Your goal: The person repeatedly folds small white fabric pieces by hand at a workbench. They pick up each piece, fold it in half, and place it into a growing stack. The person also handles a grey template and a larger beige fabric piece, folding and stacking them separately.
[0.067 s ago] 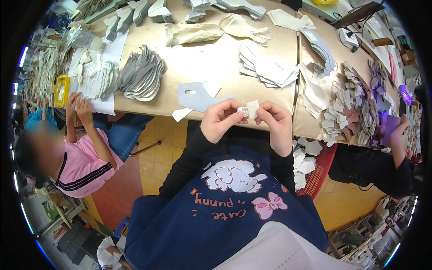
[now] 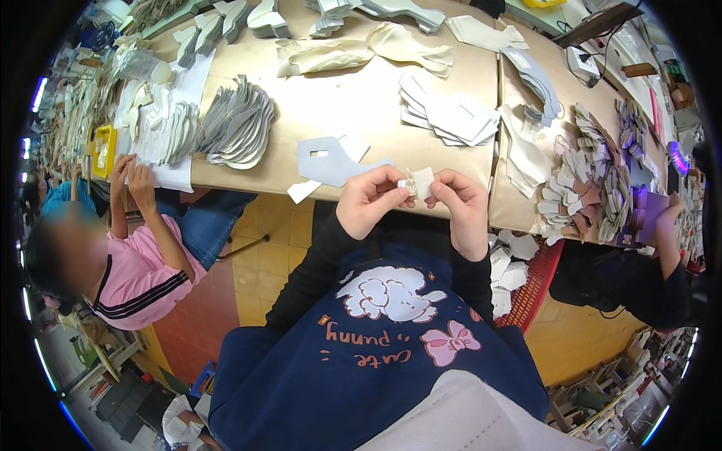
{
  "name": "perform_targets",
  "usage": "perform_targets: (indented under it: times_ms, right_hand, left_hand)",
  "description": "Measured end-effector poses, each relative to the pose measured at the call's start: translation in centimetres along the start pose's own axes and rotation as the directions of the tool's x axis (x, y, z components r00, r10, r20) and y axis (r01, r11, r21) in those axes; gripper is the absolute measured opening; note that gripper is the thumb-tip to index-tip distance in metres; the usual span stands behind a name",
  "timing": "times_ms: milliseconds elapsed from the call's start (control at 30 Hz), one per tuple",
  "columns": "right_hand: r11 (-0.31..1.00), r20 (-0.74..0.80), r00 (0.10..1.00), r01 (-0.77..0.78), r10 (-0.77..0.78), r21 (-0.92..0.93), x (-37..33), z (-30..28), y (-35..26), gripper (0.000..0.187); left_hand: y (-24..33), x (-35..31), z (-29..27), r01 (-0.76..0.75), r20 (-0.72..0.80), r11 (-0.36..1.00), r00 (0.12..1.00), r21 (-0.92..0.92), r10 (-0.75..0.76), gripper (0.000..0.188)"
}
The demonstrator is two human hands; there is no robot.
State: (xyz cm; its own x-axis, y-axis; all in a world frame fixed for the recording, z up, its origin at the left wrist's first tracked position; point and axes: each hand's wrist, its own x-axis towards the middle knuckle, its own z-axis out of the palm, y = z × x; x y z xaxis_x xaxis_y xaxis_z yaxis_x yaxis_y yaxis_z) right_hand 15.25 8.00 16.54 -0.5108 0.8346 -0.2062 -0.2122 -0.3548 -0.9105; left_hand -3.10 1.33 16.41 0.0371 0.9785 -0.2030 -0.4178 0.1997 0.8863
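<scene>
Close to the table's front edge, my left hand (image 2: 373, 198) pinches a small white-and-clear piece (image 2: 408, 185), perhaps a label or tape. My right hand (image 2: 460, 201) is closed on a small cream square (image 2: 423, 181) that touches or overlaps that piece. Just left of my hands lies a grey-blue cut piece (image 2: 327, 162) with a rectangular slot, on top of white pieces (image 2: 302, 191). Beyond my right hand is a fanned stack of white cut pieces (image 2: 449, 110).
A stack of grey cut pieces (image 2: 236, 124) stands left, cream pieces (image 2: 410, 48) at the back. A person in pink (image 2: 147, 263) works on the left; another person's arm (image 2: 665, 225) shows at right. A red basket (image 2: 535, 282) with scraps stands by my right side.
</scene>
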Motion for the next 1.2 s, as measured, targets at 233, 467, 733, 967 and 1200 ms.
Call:
perform_targets:
  times_ms: [233,467,733,967,1200]
  right_hand:
    - [0.995,0.005,1.000,0.020,-0.020,-0.095,0.2,0.9,-0.3,0.014]
    - [0.991,0.033,0.995,-0.092,0.089,0.096,0.3,0.2,-0.3,0.011]
    - [0.991,-0.028,0.997,0.069,-0.072,-0.115,0.7,0.6,-0.4,0.010]
    - [0.983,-0.059,0.998,-0.045,0.035,-0.178,0.7,0.5,-0.2,0.011]
    - [0.976,-0.120,0.991,-0.088,0.065,-0.197,0.2,-1.2,1.1,0.007]
  left_hand:
    - [0.1,0.9,-0.7,-0.187,0.064,0.928,0.982,0.321,0.176,0.017]
    - [-0.2,1.7,0.1,-0.153,-0.145,0.974,0.973,0.167,0.178,0.026]
    - [-0.4,1.5,-0.6,0.064,-0.162,0.986,0.986,0.156,-0.038,0.015]
    - [-0.5,1.6,-0.6,0.042,-0.120,0.972,0.993,0.229,-0.015,0.016]
    - [-2.7,2.6,-1.0,0.059,-0.060,0.944,0.997,0.324,-0.041,0.020]
